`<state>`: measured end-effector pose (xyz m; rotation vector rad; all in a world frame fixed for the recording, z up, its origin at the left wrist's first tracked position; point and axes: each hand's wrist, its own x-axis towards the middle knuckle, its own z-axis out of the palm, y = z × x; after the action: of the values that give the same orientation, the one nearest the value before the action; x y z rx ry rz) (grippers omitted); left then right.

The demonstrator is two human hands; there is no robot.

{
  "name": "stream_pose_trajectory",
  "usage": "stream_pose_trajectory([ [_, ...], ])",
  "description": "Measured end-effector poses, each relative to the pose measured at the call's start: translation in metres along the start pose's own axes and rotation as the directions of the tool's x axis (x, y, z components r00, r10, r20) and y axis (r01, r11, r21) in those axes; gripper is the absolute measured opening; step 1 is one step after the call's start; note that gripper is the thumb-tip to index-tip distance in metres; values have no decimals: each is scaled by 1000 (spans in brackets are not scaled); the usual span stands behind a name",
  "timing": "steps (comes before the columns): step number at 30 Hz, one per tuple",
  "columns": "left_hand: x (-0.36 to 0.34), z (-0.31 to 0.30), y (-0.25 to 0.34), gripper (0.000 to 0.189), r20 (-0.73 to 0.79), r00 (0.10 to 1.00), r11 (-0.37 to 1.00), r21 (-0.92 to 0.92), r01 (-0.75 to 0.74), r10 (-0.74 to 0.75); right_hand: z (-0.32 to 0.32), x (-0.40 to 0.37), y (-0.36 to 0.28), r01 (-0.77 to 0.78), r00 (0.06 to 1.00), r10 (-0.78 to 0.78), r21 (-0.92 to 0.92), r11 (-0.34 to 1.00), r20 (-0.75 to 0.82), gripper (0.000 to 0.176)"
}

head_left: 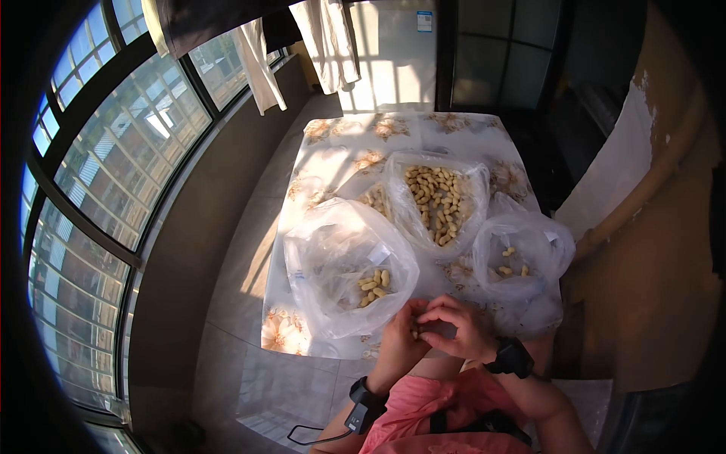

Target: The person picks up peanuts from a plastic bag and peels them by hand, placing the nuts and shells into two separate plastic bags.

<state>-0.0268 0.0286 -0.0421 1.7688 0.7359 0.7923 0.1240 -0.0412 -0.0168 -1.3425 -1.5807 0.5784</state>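
Note:
My left hand [405, 334] and my right hand [455, 327] meet just over the near edge of the table, both with curled fingers. A small pale peanut [414, 331] shows in part between the fingertips, mostly covered by them. Closest to my left hand is an open clear plastic bag [314, 303] with several peanuts [373, 287] inside. Beyond the hands, a larger open bag [475, 178] holds a heap of unshelled peanuts [435, 198]. At the right, a smaller clear bag [548, 253] contains a few peanuts [505, 270].
A flowered cloth covers the table [333, 144]. Barred windows [136, 144] line the left wall, and pale cloth [325, 45] hangs at the top. A brown surface [650, 265] borders the right side. Both wrists wear black bands, the left with a cable [318, 433].

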Motion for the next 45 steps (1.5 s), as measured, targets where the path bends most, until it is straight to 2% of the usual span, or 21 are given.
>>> stream_pose_trajectory([
  [3,0,-3,8,55,-2,1000,999,54,-4,4,-2,-1,5,9,1000,-9,16,1000,20,26],
  [6,0,-2,3,56,-1,1000,1000,-4,7,-7,-3,-1,3,-24,999,23,13,1000,25,23],
  [11,0,-5,5,56,24,1000,998,58,16,-18,-3,0,4,-68,996,65,37,997,66,16],
  [15,0,-3,2,57,-21,999,995,91,-27,29,-2,1,6,-37,997,35,35,999,69,18],
  [22,0,-4,6,57,3,1000,997,80,3,-3,-5,2,8,-41,996,34,88,995,78,15],
  [24,0,-4,6,54,11,1000,999,46,17,-17,-6,0,10,-43,996,35,100,994,78,16],
  [26,0,-4,9,50,17,998,998,44,52,-53,-4,-4,15,-98,995,102,251,963,-3,17],
  [27,0,-4,11,46,24,996,995,44,88,-89,-4,-6,16,-99,995,103,248,964,-3,17],
  [29,-1,-4,12,43,28,994,994,28,104,-105,-5,-9,17,-185,977,213,409,894,-23,17],
  [30,-2,-5,12,40,30,992,993,15,120,-121,-5,-10,17,-186,976,214,405,895,-26,17],
  [32,-2,-5,13,37,28,994,994,2,108,-108,-5,-10,18,-237,961,277,534,812,5,15],
  [39,-2,-4,14,19,-18,998,998,-33,59,-60,0,-13,25,-183,971,235,527,830,-34,19],
  [43,-2,-5,16,16,5,998,998,-10,70,-70,1,-13,27,-161,976,212,508,846,-45,16],
  [45,-2,-4,16,12,-32,999,1000,2,22,-22,0,-13,25,-160,977,208,480,862,-47,14],
])
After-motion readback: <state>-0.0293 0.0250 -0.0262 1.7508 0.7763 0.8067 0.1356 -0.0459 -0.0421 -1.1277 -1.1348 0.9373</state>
